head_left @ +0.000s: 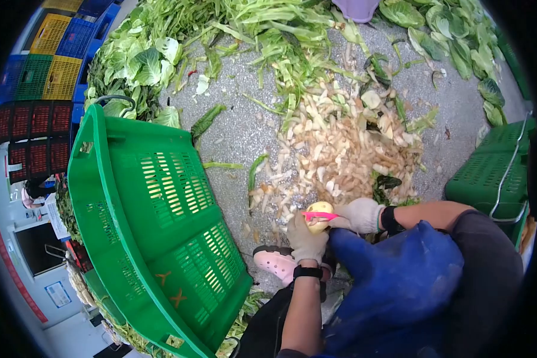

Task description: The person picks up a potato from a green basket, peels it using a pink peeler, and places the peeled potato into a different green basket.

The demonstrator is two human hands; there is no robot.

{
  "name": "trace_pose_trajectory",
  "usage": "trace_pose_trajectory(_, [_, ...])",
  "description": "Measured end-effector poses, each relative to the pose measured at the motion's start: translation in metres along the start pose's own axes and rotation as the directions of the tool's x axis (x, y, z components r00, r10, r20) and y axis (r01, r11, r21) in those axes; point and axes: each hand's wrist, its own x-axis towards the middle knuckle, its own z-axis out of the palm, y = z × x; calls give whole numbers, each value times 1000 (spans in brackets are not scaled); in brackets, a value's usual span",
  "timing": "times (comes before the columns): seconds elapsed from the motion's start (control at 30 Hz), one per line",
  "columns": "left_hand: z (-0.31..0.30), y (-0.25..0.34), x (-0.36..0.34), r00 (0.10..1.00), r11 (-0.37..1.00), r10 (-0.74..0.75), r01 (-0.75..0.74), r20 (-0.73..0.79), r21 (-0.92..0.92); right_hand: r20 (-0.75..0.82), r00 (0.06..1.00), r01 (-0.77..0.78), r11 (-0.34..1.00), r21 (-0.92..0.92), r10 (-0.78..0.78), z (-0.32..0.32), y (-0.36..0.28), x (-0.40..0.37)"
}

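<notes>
My left hand (306,240), in a pale work glove with a black wrist strap, holds a small yellowish peeled vegetable (320,211). My right hand (359,215), also gloved, grips a pink peeler (317,215) laid across the vegetable. Both hands meet low in the head view, just above my knees and a pink clog (274,261). Right beyond the hands, a heap of pale peelings (346,149) covers the speckled floor.
A large empty green crate (155,232) stands tilted at my left. Another green crate (495,173) sits at the right. Leafy green trimmings (155,53) pile along the far side. Stacked coloured crates (42,65) fill the far left. A blue apron (394,286) covers my lap.
</notes>
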Motion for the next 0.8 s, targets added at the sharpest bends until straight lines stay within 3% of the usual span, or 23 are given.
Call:
trace_pose_trajectory(0.03, [-3, 7, 1, 1000, 1000, -13, 13, 10, -22, -16, 998, -58, 998, 14, 58, -4, -3, -2])
trace_pose_trajectory(0.07, [-5, 11, -3, 999, 998, -30, 31, 27, -46, -103, 995, 5, 997, 82, 4, -2, 5, -2])
trace_pose_trajectory(0.33, [-2, 8, -3, 999, 999, 35, -35, -30, -21, 21, 974, -226, 974, -9, 226, -6, 19, 11])
trace_pose_trajectory(0.4, [0, 7, -3, 999, 999, 44, -45, -13, -10, -40, 975, -216, 973, 86, 220, 1, 14, 5])
trace_pose_trajectory(0.47, [8, 0, -8, 999, 1000, 24, -24, -36, -2, -24, 996, -84, 987, 137, 88, 9, 8, -3])
trace_pose_trajectory(0.53, [10, 2, -6, 996, 999, 47, -47, -79, -1, 3, 980, -198, 978, 64, 198, -3, 15, 7])
trace_pose_trajectory(0.63, [4, 3, -1, 1000, 1000, 13, -14, 18, 28, -14, 983, -180, 982, 57, 181, 2, 25, 5])
trace_pose_trajectory(0.7, [4, 4, -2, 999, 1000, 15, -16, -40, -2, -107, 973, -179, 963, 201, 203, 15, 18, 1])
trace_pose_trajectory(0.73, [6, 4, -6, 995, 999, 15, -19, -98, -33, -84, 976, -181, 963, 199, 201, 17, 17, 1])
trace_pose_trajectory(0.8, [5, 5, -14, 998, 1000, -7, 6, -55, -25, 9, 991, -136, 980, 149, 136, 11, 14, 2])
